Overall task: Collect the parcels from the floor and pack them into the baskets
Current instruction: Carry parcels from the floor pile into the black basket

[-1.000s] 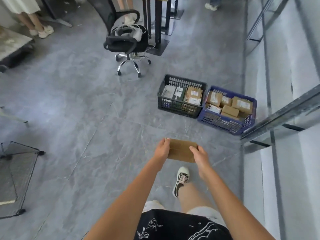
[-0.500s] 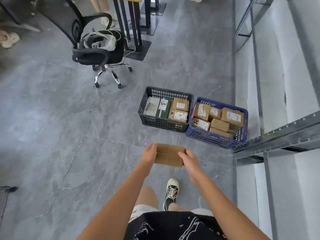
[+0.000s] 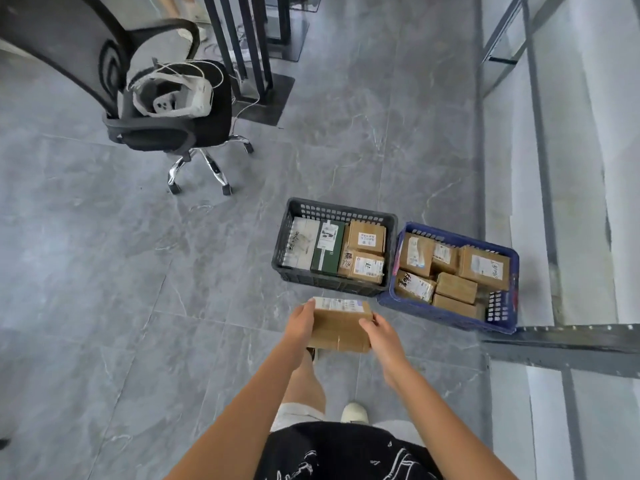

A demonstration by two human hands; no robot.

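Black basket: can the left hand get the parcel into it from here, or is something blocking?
Probably yes. The left hand and right hand grip the parcel just short of the black basket, with bare floor between. The basket's open top looks nearly full, so space inside is the doubt.

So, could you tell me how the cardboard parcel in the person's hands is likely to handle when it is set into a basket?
The cardboard parcel probably stays stiff: its edges look straight between the left hand and right hand. It seems fairly light, held only at its ends. Flat-sided, it should sit without rolling in the black basket.
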